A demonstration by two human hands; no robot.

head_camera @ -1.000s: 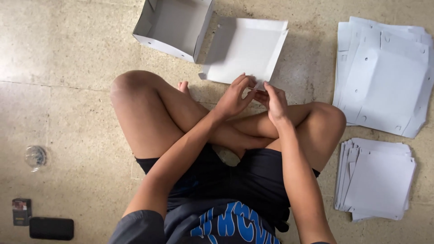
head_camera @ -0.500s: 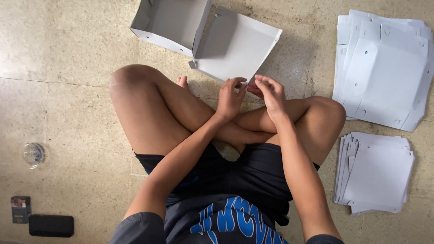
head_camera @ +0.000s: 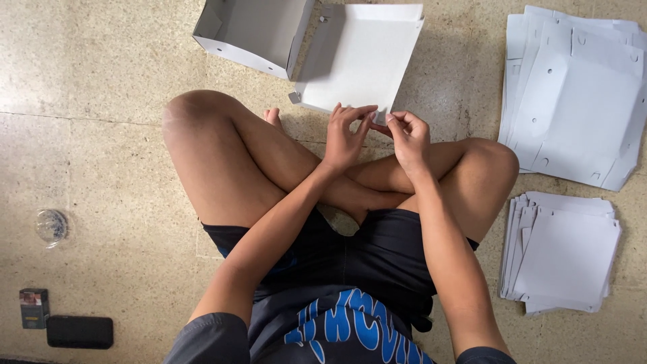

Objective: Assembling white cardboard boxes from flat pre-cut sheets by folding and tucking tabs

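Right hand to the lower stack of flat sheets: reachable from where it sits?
Probably yes. The right hand is at the half-folded box, and the lower stack lies just past the right knee on bare floor, with nothing between.

Two flat cardboard stacks [head_camera: 573, 94] [head_camera: 563, 253], dark phone [head_camera: 79, 331], small packet [head_camera: 34, 307].

One head-worn view looks straight down from close above at the left hand [head_camera: 345, 138] and right hand [head_camera: 408, 138], floor [head_camera: 101, 162] spreading around them on every side
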